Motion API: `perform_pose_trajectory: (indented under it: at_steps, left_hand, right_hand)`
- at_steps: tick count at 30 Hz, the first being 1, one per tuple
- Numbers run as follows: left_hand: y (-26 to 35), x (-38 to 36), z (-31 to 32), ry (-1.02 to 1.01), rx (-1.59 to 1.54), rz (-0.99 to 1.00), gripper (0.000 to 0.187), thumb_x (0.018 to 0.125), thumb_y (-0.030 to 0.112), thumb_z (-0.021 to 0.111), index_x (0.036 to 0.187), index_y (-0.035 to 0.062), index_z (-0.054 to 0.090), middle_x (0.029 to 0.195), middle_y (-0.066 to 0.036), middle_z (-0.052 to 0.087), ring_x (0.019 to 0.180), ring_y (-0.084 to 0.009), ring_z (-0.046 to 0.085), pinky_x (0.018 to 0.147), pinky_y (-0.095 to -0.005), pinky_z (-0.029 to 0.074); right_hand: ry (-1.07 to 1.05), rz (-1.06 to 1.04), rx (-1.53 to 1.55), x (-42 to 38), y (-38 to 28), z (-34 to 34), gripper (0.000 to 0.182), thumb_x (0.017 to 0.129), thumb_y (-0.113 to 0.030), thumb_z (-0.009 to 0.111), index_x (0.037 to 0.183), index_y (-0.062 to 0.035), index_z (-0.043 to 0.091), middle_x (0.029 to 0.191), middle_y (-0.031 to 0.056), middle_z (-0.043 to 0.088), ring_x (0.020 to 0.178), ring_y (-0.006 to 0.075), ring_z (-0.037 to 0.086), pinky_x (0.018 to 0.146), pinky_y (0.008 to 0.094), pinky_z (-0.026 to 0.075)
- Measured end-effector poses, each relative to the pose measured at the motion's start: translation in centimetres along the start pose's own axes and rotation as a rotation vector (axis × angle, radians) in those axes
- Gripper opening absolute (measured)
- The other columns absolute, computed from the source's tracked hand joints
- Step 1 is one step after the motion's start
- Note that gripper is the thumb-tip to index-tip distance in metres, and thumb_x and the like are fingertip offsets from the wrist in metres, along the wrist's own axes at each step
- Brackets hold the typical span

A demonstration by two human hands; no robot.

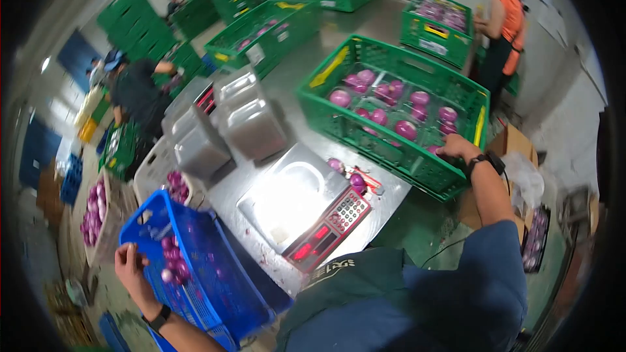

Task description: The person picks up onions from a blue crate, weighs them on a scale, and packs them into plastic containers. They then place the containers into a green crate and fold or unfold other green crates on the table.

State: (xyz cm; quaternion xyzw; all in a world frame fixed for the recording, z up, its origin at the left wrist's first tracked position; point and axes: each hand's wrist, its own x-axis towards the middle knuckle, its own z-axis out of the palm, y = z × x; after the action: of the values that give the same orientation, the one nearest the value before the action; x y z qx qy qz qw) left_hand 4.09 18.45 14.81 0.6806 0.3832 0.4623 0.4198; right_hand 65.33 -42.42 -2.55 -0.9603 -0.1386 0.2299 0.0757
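My right hand (pixel 460 148) reaches over the near right side of a green crate (pixel 391 146). Its fingers are bent down around a clear pack of red onions (pixel 433 150), partly hidden by the crate wall. More packs of red onions (pixel 405 131) lie in that crate. My left hand (pixel 132 267) is at the left rim of a tilted blue basket (pixel 225 274), fingers loosely bent and apart, with nothing visible in them. Loose red onions (pixel 173 261) lie inside the basket.
A scale (pixel 293 195) with a red keypad sits on the metal table. Beside it are two loose onions (pixel 357 181) and stacked metal containers (pixel 251 117). More green crates (pixel 264 34) stand behind. A person in orange (pixel 505 23) is at the right; others work farther back.
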Motion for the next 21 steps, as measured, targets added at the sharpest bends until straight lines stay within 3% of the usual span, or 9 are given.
perform_pose_trajectory:
  at_steps: [2,4,5,7,9,12,16,18,21]
  left_hand:
    - [-2.8,0.1,-2.0,0.099,0.045,-0.109,0.018,0.095,0.016,0.073,0.102,0.0016,0.066,0.082,-0.003,0.061,0.064,-0.0094,0.055,0.056,-0.0225,0.043]
    - [-6.8,0.0,-4.5,0.127,0.013,-0.231,0.015,0.093,0.015,0.074,0.099,0.0029,0.068,0.084,-0.002,0.064,0.064,-0.0084,0.054,0.054,-0.0216,0.042]
    - [-8.3,-0.2,-5.3,0.139,-0.022,-0.314,0.018,0.092,0.018,0.077,0.099,0.0042,0.07,0.085,-0.002,0.066,0.063,-0.007,0.054,0.054,-0.0205,0.042]
    - [-11.9,-1.1,-5.8,0.226,0.061,-0.392,0.022,0.087,0.024,0.081,0.096,0.0057,0.073,0.082,0.001,0.066,0.06,-0.0064,0.054,0.052,-0.0207,0.039]
    - [-16.4,-1.3,-6.6,0.215,0.041,-0.484,0.018,0.086,0.021,0.08,0.091,0.0051,0.072,0.071,0.0,0.063,0.056,-0.0075,0.053,0.05,-0.025,0.04]
    - [-21.7,-1.3,-6.5,0.176,0.184,-0.599,0.02,0.083,0.022,0.082,0.085,0.0043,0.071,0.069,-0.003,0.065,0.058,-0.0111,0.057,0.052,-0.0291,0.044]
    - [-24.9,-1.6,-5.2,0.139,0.43,-0.548,0.027,0.078,0.026,0.083,0.086,0.0029,0.071,0.078,-0.009,0.073,0.072,-0.0194,0.068,0.068,-0.0371,0.055]
    - [-29.2,-1.1,-4.4,0.128,0.512,-0.495,0.033,0.075,0.029,0.085,0.087,0.002,0.071,0.084,-0.014,0.074,0.08,-0.0278,0.072,0.077,-0.0401,0.056]
    - [-29.9,-0.2,-1.9,0.056,0.573,-0.475,0.047,0.072,0.03,0.085,0.109,0.0039,0.07,0.106,-0.018,0.074,0.102,-0.0364,0.07,0.091,-0.0443,0.054]
  right_hand:
    - [0.105,-0.162,-0.005,0.6,-1.3,0.0,0.063,0.084,-0.042,0.074,0.127,0.0034,0.067,0.125,0.0265,0.068,0.118,0.0383,0.066,0.102,0.0427,0.051]
    - [0.35,-0.224,0.051,-0.6,-3.7,-0.6,0.055,0.084,-0.034,0.075,0.124,0.0024,0.068,0.119,0.024,0.071,0.109,0.0358,0.07,0.095,0.042,0.054]
    - [0.399,-0.24,0.089,-2.3,-6.4,-1.7,0.049,0.085,-0.03,0.074,0.122,0.0008,0.069,0.12,0.0227,0.071,0.112,0.0379,0.067,0.098,0.0428,0.052]
    - [0.514,-0.387,0.252,-4.6,-10.6,-1.9,0.04,0.085,-0.019,0.076,0.118,0.0026,0.068,0.111,0.0202,0.071,0.102,0.0335,0.068,0.093,0.0395,0.053]
    - [0.602,-0.548,0.327,-6.4,-15.2,-1.1,0.036,0.089,-0.016,0.074,0.119,0.0025,0.068,0.112,0.0173,0.071,0.103,0.0284,0.068,0.092,0.0382,0.052]
    - [0.478,-0.623,0.478,-9.4,-24.3,1.0,0.032,0.092,-0.014,0.072,0.12,0.0007,0.067,0.114,0.0122,0.07,0.105,0.0216,0.066,0.09,0.0334,0.051]
    - [0.302,-0.83,0.457,-9.4,-35.6,4.2,0.029,0.092,-0.011,0.071,0.119,-0.001,0.068,0.114,0.0105,0.07,0.104,0.0196,0.065,0.088,0.0319,0.05]
    - [0.259,-0.866,0.447,-7.0,-39.9,5.2,0.029,0.093,-0.011,0.069,0.12,-0.0007,0.067,0.117,0.0132,0.069,0.107,0.0236,0.065,0.092,0.0342,0.051]
    - [0.386,-1.061,0.287,-2.7,-46.1,5.3,0.035,0.097,-0.016,0.065,0.128,-0.0001,0.063,0.122,0.0165,0.067,0.114,0.0317,0.064,0.1,0.0384,0.048]
